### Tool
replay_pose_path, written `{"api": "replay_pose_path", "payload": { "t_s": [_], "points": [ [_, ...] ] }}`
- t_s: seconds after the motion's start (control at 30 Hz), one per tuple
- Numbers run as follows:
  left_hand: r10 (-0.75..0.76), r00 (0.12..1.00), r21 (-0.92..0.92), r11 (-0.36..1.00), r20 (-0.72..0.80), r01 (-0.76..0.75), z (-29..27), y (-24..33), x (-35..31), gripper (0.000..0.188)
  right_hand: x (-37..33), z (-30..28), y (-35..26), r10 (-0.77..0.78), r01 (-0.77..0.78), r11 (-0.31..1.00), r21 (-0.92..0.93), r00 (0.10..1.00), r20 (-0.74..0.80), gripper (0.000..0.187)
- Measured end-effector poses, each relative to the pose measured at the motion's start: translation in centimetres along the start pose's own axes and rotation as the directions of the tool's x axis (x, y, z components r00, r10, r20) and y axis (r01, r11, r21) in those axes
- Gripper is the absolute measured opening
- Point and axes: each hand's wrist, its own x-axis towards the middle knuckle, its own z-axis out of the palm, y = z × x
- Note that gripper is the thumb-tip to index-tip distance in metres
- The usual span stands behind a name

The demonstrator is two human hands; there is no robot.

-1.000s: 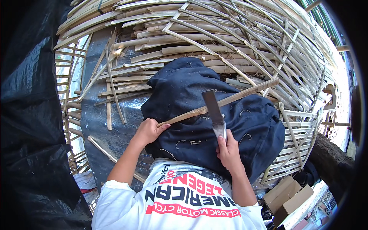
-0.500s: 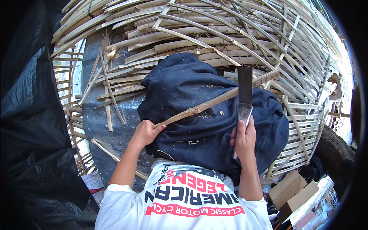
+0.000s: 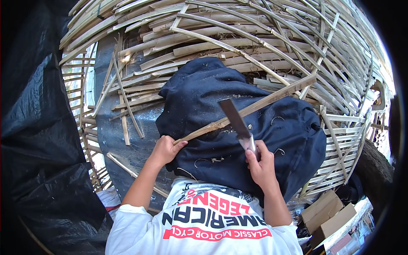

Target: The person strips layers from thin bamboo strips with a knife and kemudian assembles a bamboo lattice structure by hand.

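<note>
Bamboo strip [image 3: 267,103] is lt. brown w/ knot.

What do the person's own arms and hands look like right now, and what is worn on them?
The left hand and right hand are ungloved, with no watch or bracelet showing. The forearms are bare up to short white sleeves, part of a white shirt with black and red print.

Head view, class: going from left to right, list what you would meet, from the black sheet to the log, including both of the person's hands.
Black sheet, left hand, knife, right hand, cardboard box, log.
</note>
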Motion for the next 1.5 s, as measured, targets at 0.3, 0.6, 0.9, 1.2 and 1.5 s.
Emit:
{"api": "replay_pose_path", "payload": {
  "t_s": [0.3, 0.6, 0.9, 1.2, 1.5],
  "points": [
    [0.026, 1.0, 0.027, 0.999, -0.018, -0.026, 0.2, 0.3, -0.2, 0.072, 0.2, -0.9, 0.0, 0.093, -0.073, 0.989, 0.13, 0.984, -0.153, 0.017],
    [0.031, 0.998, 0.014, 0.999, -0.055, -0.03, 0.4, 0.3, -0.3, 0.075, 1.1, 1.0, 1.2, 0.147, -0.071, 0.945, 0.319, 0.964, -0.22, 0.018],
    [0.012, 0.994, 0.052, 0.999, -0.105, -0.006, 0.4, 0.8, -0.6, 0.077, 2.0, 1.0, 0.6, -0.038, 0.04, 0.998, 0.053, 0.999, -0.025, 0.024],
    [0.064, 0.984, 0.07, 0.996, -0.164, -0.054, 1.0, 0.1, -0.6, 0.077, 1.6, 0.7, 0.6, -0.206, 0.194, 0.93, -0.312, 0.979, -0.006, 0.028],
    [0.03, 0.995, -0.002, 1.0, -0.093, -0.03, 0.0, 1.4, -0.9, 0.081, 4.6, -2.1, 2.8, -0.038, 0.032, 0.998, -0.045, 0.99, -0.139, 0.029]
  ]
}}
